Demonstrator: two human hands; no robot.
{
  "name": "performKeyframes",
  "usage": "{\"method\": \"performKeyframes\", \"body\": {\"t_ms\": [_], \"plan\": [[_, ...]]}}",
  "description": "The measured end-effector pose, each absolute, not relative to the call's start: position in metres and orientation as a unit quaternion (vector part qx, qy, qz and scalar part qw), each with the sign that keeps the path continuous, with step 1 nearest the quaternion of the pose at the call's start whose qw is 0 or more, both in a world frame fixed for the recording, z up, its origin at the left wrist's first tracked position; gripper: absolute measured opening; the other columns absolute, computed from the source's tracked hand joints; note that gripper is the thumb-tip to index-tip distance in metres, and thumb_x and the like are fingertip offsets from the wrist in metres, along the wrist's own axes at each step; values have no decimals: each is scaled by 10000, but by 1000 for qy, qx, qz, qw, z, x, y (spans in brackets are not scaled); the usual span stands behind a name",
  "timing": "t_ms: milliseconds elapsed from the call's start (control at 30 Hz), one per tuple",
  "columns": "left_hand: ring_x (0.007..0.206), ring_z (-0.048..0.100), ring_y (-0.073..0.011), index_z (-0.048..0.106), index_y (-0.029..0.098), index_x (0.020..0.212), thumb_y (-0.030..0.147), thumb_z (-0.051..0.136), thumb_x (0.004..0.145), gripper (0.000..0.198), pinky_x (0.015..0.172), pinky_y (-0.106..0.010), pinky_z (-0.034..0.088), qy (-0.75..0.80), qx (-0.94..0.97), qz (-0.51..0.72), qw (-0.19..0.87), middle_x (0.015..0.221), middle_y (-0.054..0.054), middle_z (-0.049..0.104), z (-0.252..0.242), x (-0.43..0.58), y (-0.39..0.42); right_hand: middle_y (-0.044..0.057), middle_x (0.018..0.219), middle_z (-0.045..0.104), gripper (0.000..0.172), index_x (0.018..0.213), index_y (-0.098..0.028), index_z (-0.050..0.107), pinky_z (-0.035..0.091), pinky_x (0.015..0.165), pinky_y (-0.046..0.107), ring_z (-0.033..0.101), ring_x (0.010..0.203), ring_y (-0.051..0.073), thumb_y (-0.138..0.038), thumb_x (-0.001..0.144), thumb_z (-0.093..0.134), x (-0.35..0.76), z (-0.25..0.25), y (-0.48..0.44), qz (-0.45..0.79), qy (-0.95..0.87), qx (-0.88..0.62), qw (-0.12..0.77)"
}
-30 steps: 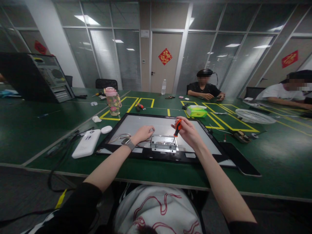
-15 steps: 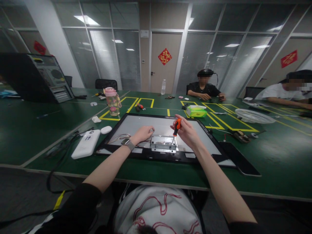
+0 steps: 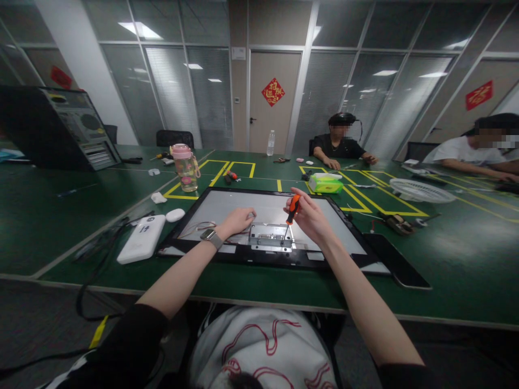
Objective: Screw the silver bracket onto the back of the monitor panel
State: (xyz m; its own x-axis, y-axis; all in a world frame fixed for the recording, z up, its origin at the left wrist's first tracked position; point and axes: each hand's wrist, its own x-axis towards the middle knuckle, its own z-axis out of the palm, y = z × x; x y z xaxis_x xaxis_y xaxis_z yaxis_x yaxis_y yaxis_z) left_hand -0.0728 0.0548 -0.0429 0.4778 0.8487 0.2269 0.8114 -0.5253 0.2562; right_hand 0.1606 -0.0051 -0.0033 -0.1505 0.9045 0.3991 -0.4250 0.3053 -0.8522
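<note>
An orange and black screwdriver (image 3: 294, 205) is gripped in my right hand (image 3: 310, 216), its shaft slanting down to the metal bracket (image 3: 270, 237). The tip meets the bracket near its right end. This bracket lies on the grey back of a black-framed display panel (image 3: 267, 204), flat on the table. My left hand (image 3: 239, 221), with a watch on its wrist, rests over the panel just left of the bracket. Its fingers are curled together, and whatever may be in them is hidden. Thin cables (image 3: 203, 228) run across the panel beside that wrist.
On the green table (image 3: 251, 289), a white power bank (image 3: 141, 239) and a pink-lidded bottle (image 3: 185, 167) stand left of the panel. A green tissue pack (image 3: 325, 183) sits behind it, and a dark flat slab (image 3: 399, 262) lies right. Two people sit across the table.
The view has shifted slightly. My right hand keeps the screwdriver at the bracket, and my left hand stays in place. The person in black has moved their hands farther apart.
</note>
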Motion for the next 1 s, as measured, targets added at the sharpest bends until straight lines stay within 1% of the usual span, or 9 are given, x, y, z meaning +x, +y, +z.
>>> {"method": "performKeyframes", "body": {"t_ms": [133,300,467,567,667,733,800,900,1000], "plan": [[831,659,-208,670,163,1089,220,470,907,277,786,-284,490,484,859,159,54,917,-88,722,-42,-72,54,13,862,670,268,1045,-263,675,491,885,349,625,831,162,-428,836,642,161,1,-8,522,-558,-219,607],[853,655,-209,669,164,1105,209,467,904,288,806,-285,486,484,858,161,51,941,-90,719,-41,-72,52,38,977,695,350,1135,-261,665,471,923,377,630,926,193,-401,814,680,169,3,-9,489,-616,-241,569],[821,652,-206,669,165,1088,227,473,907,274,786,-286,488,480,860,165,56,900,-85,714,-42,-72,52,-5,864,606,209,939,-293,712,491,772,293,569,804,154,-304,737,762,165,0,-10,329,-641,-297,626],[812,652,-207,666,165,1087,228,474,910,269,784,-289,488,482,860,162,54,886,-85,711,-42,-72,52,13,905,591,153,919,-290,726,490,771,295,566,838,166,-319,769,730,161,2,-14,272,-650,-313,637],[836,655,-207,661,169,1097,232,474,914,269,795,-288,489,484,859,159,53,932,-88,714,-42,-72,52,32,886,637,237,1054,-272,712,488,853,356,604,908,203,-374,866,610,161,4,-17,279,-661,-310,623],[864,656,-210,659,171,1104,232,472,917,271,806,-289,489,484,860,157,50,973,-92,715,-42,-72,52,21,816,654,271,1099,-258,693,489,863,379,629,871,205,-379,880,590,161,4,-16,292,-656,-314,621],[885,657,-217,658,169,1105,230,468,919,273,814,-294,490,483,861,153,45,996,-98,715,-42,-72,52,7,796,649,234,1044,-257,701,495,810,356,621,793,184,-356,840,645,161,1,-13,284,-644,-328,630],[899,659,-227,657,165,1107,229,464,919,277,819,-303,490,484,862,147,37,1001,-107,717,-43,-71,52,-6,834,617,166,881,-257,710,478,722,295,572,756,153,-299,726,756,162,-3,-8,278,-621,-326,656],[915,658,-224,653,165,1115,230,461,921,280,827,-299,489,485,863,142,28,1013,-111,715,-43,-71,52,-17,759,585,141,802,-254,692,461,675,279,546,710,143,-321,701,765,162,-5,-5,355,-583,-298,667]]}}
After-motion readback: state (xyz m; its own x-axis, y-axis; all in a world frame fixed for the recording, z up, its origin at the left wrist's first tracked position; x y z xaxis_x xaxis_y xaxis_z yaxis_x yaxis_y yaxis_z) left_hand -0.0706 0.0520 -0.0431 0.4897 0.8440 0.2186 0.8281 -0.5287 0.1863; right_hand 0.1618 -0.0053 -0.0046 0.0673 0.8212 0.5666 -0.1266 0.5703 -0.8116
